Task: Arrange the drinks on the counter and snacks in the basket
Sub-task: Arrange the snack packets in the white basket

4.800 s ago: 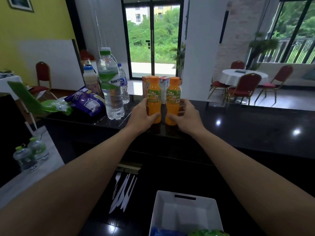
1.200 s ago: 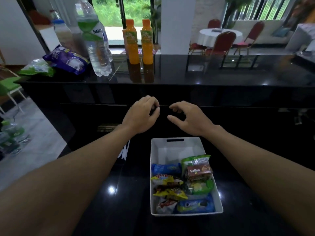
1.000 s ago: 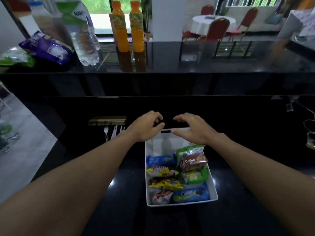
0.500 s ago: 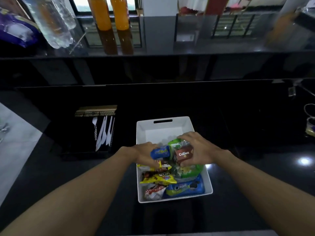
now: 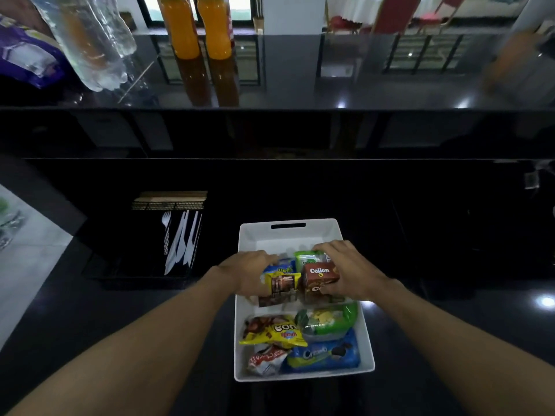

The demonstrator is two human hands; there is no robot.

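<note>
Currently both hands were inside the white basket [image 5: 365, 349] on the lower black table [image 5: 120, 325]. Right hand [image 5: 350, 273] had its grip closed around a brown box [image 5: 319, 280] printed "Collon", lifted a bit above the other snacks. Left hand [image 5: 249, 276] had its grip pinched on a yellow-and-brown packet [image 5: 282, 286]; print on it was too blurred to read. Behind those sat a blue packet [image 5: 280, 267] with unreadable yellow lettering and a green packet [image 5: 307, 259]. Near end of the basket held a yellow packet [image 5: 274, 333] showing "ton" plus smaller unreadable text, a green bag [image 5: 329, 321], a blue pack [image 5: 322, 354] reading "Creamo" or similar, and a red-and-white wrapper [image 5: 265, 358] I couldn't read. Far end of the basket was bare white by the handle slot. Two orange drink bottles [image 5: 196, 28] stood side by side on the upper table [image 5: 330, 85], clear water bottles [image 5: 93, 40] left of them, purple bag [image 5: 27, 55] at the far left edge. Black cutlery tray [image 5: 144, 276] with white plastic forks and knives sat left of the basket. Versus half a second earlier: the Collon box was higher and clear of the pile, the left hand had shifted from the blue packet to the yellow-brown one, and the basket filled more of the view.
</note>
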